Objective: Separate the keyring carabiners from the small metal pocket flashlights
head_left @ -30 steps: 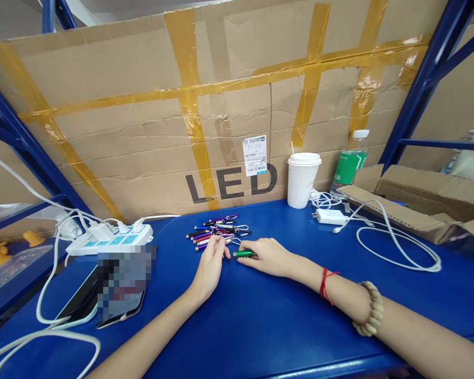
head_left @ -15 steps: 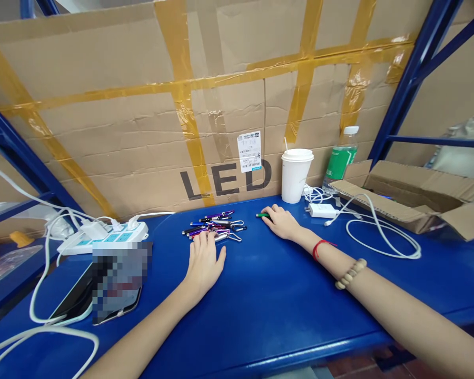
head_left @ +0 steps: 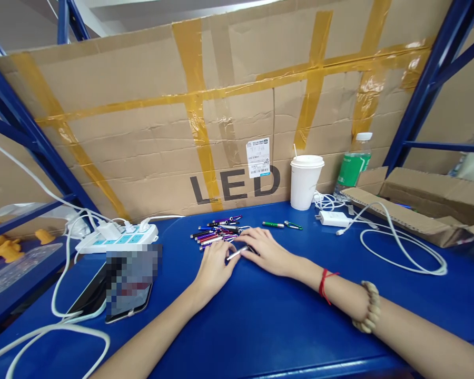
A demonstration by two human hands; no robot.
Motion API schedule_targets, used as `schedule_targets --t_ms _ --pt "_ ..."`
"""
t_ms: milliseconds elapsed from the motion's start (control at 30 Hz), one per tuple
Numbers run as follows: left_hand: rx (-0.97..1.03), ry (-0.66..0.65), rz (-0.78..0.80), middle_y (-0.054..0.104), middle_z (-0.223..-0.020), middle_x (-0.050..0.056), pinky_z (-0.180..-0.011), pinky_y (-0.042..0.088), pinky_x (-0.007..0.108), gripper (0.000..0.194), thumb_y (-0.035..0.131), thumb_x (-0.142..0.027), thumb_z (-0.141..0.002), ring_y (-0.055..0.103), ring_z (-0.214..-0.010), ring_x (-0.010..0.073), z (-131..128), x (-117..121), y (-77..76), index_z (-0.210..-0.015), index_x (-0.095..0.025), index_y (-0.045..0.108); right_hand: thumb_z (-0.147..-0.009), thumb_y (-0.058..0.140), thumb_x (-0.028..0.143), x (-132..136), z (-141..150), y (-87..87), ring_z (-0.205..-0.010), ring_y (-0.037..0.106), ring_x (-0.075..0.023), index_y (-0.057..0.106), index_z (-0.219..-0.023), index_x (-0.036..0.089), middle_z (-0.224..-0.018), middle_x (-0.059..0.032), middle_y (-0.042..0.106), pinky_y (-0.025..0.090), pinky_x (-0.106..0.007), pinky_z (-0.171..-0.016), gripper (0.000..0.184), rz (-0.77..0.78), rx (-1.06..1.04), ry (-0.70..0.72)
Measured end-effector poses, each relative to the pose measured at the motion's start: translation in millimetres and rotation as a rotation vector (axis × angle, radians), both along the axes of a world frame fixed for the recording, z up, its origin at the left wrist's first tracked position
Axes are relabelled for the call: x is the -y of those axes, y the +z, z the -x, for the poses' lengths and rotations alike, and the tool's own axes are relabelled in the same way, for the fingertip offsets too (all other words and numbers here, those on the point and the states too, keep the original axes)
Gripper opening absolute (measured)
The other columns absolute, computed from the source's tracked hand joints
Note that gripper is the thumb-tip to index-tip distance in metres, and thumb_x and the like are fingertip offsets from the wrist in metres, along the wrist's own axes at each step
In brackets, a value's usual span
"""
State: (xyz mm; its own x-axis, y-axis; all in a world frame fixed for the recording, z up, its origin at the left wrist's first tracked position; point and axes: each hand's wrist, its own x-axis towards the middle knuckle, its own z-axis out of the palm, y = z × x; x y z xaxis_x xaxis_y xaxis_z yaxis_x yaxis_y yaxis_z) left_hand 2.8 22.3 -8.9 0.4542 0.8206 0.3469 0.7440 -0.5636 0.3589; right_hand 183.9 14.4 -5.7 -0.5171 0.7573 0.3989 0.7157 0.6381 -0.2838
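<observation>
Holding a slim silver penlight [head_left: 234,255] between narrowed fingers, the left hand [head_left: 214,266] and right hand [head_left: 268,253] nearly meet; one green penlight [head_left: 272,225] lies apart on the counter [head_left: 260,316], the heap [head_left: 211,234] remaining beyond.

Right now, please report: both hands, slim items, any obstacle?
Left hand, right hand together at slim pale item, grip unclear. Green item apart, right of pile. Left hand hides part of pile.

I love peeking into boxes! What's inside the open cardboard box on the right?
Inside the open cardboard box, a bit of something blue shows, too small to name. The near side covers part of the bottom, so anything lying there can't be seen.
</observation>
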Motion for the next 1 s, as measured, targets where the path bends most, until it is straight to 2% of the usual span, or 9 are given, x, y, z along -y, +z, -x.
schedule_targets --t_ms 100,300,467,700,833,1000 --pt "0.0 -0.034 0.002 0.057 -0.078 0.004 -0.069 0.035 0.032 0.013 0.047 -0.028 -0.081 0.051 -0.078 0.0207 -2.4 2.9 0.9 -0.079 -0.018 0.055 -0.091 0.032 0.037 6.3 8.7 2.0 -0.103 0.046 -0.0176 0.049 -0.118 0.026 -0.106 -0.005 0.056 0.031 -0.035 -0.088 0.034 0.062 -0.011 0.082" --pt "-0.012 -0.018 0.023 0.058 -0.083 0.004 -0.072 0.035 0.032 0.02 0.042 -0.034 -0.085 0.052 -0.083 0.0206 -1.4 3.0 0.3 -0.08 -0.019 0.055 -0.09 0.035 0.037 -0.9 -0.2 3.8 -0.095 0.051 -0.0168 0.061 -0.098 0.024 -0.096 -0.0037 0.061 0.034 -0.032 -0.08 0.03 0.074 0.009 0.049" --pt "0.036 0.001 0.047 0.059 -0.085 0.003 -0.074 0.036 0.032 0.027 0.031 -0.031 -0.09 0.052 -0.085 0.0192 -0.4 1.3 -0.5 -0.081 -0.018 0.053 -0.086 0.044 0.039 -0.8 1.5 3.8 -0.092 0.053 -0.0175 0.06 -0.102 0.024 -0.095 -0.0036 0.062 0.039 -0.03 -0.076 0.027 0.054 0.019 0.05" --pt "-0.001 0.02 -0.011 0.058 -0.079 0.004 -0.073 0.037 0.032 0.036 0.027 -0.032 -0.091 0.052 -0.081 0.0189 -1.7 2.2 -0.8 -0.068 -0.018 0.051 -0.092 0.029 0.031 2.6 6.0 1.0 -0.096 0.054 -0.0167 0.054 -0.105 0.021 -0.102 -0.0057 0.06 0.041 -0.03 -0.082 0.03 0.074 -0.01 0.034" --pt "0.045 0.044 -0.012 0.058 -0.078 0.003 -0.071 0.039 0.031 0.035 0.026 -0.033 -0.091 0.053 -0.078 0.0179 -0.5 -0.3 -4.2 -0.07 -0.018 0.05 -0.091 0.03 0.036 4.7 5.6 3.1 -0.091 0.056 -0.0165 0.052 -0.106 0.022 -0.102 -0.0045 0.06 0.042 -0.03 -0.079 0.03 0.121 -0.02 0.038" --pt "-0.003 -0.072 0.003 0.056 -0.077 0.003 -0.071 0.038 0.031 0.035 0.025 -0.033 -0.091 0.05 -0.077 0.0172 -0.6 1.6 -3.6 -0.07 -0.018 0.049 -0.089 0.032 0.046 3.1 2.7 4.9 -0.081 0.058 -0.0165 0.059 -0.09 0.022 -0.087 -0.0022 0.064 0.042 -0.027 -0.068 0.036 0.162 -0.002 0.028"
